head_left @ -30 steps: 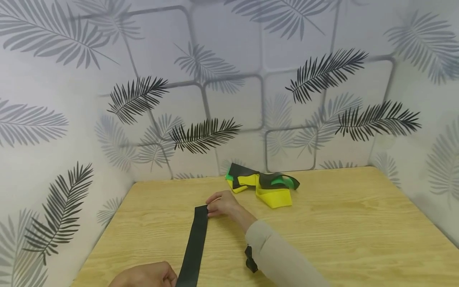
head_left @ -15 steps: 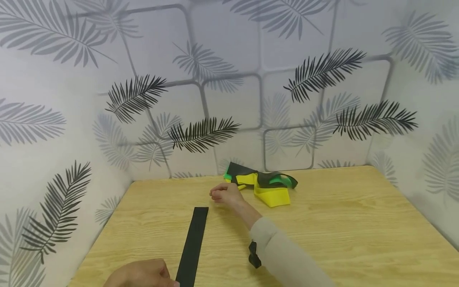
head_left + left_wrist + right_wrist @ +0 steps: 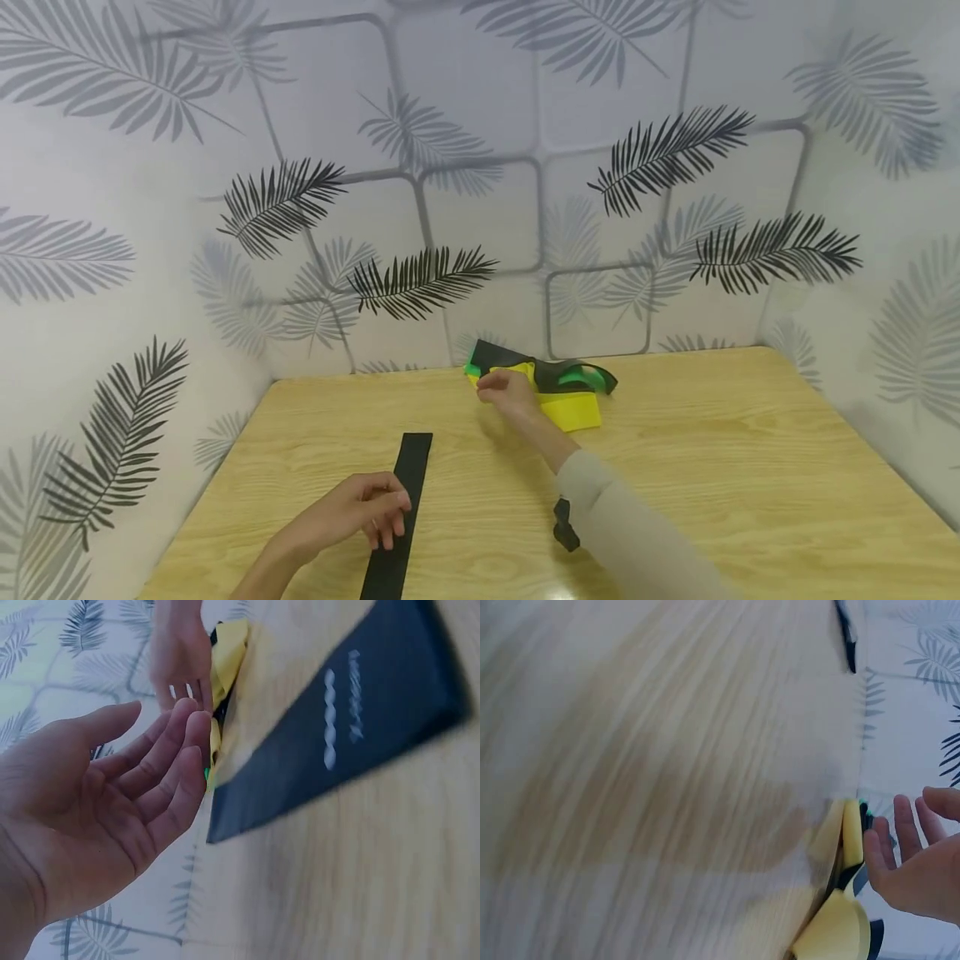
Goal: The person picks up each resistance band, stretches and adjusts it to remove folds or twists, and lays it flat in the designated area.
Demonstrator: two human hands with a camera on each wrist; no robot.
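Where I see the black strap (image 3: pixel 416 454): flat, perhaps for straightness.
Left hand (image 3: pixel 360 512): fingers relaxed, empty, near it.
Right hand (image 3: pixel 513 393): fingers loosely apart, near the bundle (image 3: pixel 557 378).

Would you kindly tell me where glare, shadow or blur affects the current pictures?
Head view: small glare on the wood-grain tabletop at the frame's bottom; left wrist: lettering on the flat black band blurred past reading; right wrist: tabletop grain soft, with a diffuse shadow across it.

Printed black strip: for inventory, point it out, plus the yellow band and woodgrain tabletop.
Printed black strip (image 3: pixel 343 716): left wrist view, lettered stretch.
Yellow band (image 3: pixel 573 412): head view, wide near part.
Woodgrain tabletop (image 3: pixel 750 458): head view, bare right side.
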